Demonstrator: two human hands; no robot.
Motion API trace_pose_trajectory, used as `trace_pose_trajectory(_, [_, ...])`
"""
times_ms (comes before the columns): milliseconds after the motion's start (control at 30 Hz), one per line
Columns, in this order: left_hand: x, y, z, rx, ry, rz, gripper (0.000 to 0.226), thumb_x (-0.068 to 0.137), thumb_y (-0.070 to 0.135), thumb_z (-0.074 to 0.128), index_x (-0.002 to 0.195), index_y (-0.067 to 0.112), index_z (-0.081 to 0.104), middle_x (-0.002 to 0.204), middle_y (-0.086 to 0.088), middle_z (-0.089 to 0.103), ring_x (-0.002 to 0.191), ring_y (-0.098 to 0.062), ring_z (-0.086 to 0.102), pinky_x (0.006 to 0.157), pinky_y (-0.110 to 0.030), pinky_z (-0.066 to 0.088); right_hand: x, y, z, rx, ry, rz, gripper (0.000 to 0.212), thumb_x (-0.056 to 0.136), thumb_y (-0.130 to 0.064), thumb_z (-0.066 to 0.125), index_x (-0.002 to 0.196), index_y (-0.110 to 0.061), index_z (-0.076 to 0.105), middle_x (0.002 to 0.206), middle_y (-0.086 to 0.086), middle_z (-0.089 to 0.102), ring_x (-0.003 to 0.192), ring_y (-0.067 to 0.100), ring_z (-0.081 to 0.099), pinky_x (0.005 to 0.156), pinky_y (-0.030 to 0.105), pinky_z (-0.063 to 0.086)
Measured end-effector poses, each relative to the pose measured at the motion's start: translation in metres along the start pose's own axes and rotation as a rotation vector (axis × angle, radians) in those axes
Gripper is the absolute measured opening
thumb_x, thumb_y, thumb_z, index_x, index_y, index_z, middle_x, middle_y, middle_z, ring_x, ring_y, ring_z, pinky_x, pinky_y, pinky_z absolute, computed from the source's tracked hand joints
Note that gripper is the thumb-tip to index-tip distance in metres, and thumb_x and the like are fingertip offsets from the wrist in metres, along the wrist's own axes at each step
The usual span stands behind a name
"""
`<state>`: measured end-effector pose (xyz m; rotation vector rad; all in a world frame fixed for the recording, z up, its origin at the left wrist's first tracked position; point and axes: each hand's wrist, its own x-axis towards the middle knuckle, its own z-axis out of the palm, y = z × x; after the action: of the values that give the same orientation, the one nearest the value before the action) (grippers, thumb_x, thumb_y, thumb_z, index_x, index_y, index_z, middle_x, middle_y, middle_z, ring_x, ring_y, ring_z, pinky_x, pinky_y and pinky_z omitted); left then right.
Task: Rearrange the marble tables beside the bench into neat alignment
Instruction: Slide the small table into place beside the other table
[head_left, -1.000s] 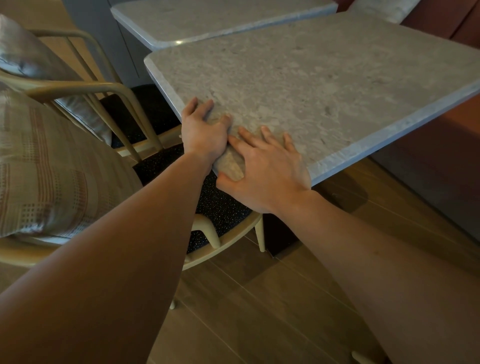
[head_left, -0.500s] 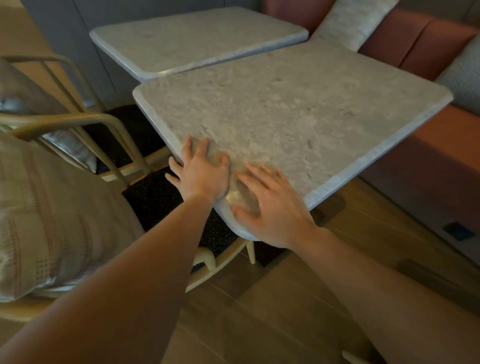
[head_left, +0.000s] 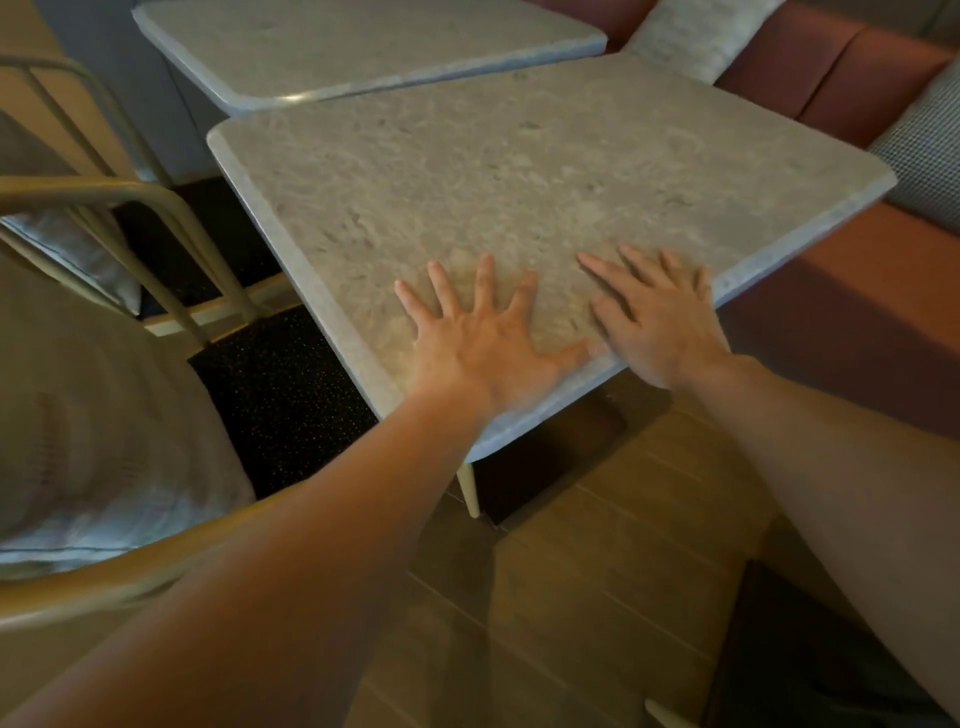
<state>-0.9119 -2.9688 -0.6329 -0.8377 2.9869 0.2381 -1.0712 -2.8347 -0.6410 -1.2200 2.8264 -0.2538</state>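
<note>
Wood floor (head_left: 597, 545), red bench (head_left: 857, 322) at right; near marble table (head_left: 519, 182) sits skewed beside it, a corner pointing at the viewer, edges not parallel to the far marble table (head_left: 363, 47); top roughly square, no clear long axis. Left hand (head_left: 483, 343) and right hand (head_left: 660, 317): grip spread flat on the surface by that corner, pinching nothing. Slab probably heavy, stiff, smooth; palms may slip, edges offer better hold

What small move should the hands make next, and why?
Probably a slight flat-palmed push turning the near marble table until its far edge lies flush with the far marble table. The left hand and right hand lie flat on its near corner, and the facing edges seem to converge rightward.
</note>
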Motion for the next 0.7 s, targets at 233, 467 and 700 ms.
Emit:
trace_pose_trajectory(233, [0.003, 0.000, -0.003, 0.009, 0.003, -0.002, 0.113, 0.068, 0.107, 0.017, 0.163, 0.051, -0.007, 0.177, -0.001, -0.014, 0.158, -0.050, -0.017, 0.119, -0.077, -0.011, 0.003, 0.001, 0.002, 0.046, 0.159, -0.064, 0.076, 0.087, -0.060, 0.005, 0.157, -0.053, 0.033, 0.173, -0.001, 0.028, 0.160, 0.029, 0.020, 0.127, 0.058, 0.010])
trace_pose_trajectory(467, [0.010, -0.003, -0.004, -0.014, -0.020, -0.018, 0.117, 0.058, 0.111, 0.018, 0.160, 0.058, -0.007, 0.177, 0.003, -0.013, 0.160, -0.046, -0.016, 0.119, -0.075, -0.012, 0.007, 0.004, 0.006, 0.070, 0.238, -0.100, 0.077, 0.086, -0.057, 0.009, 0.153, -0.048, 0.045, 0.169, 0.004, 0.038, 0.157, 0.028, 0.029, 0.127, 0.054, 0.015])
trace_pose_trajectory(700, [0.011, -0.002, -0.005, -0.032, -0.034, -0.036, 0.119, 0.054, 0.112, 0.018, 0.159, 0.060, -0.005, 0.177, 0.006, -0.012, 0.160, -0.044, -0.017, 0.120, -0.073, -0.013, 0.006, 0.004, 0.006, 0.103, 0.256, -0.126, 0.079, 0.083, -0.056, 0.010, 0.151, -0.044, 0.050, 0.167, 0.005, 0.041, 0.158, 0.027, 0.030, 0.128, 0.050, 0.014])
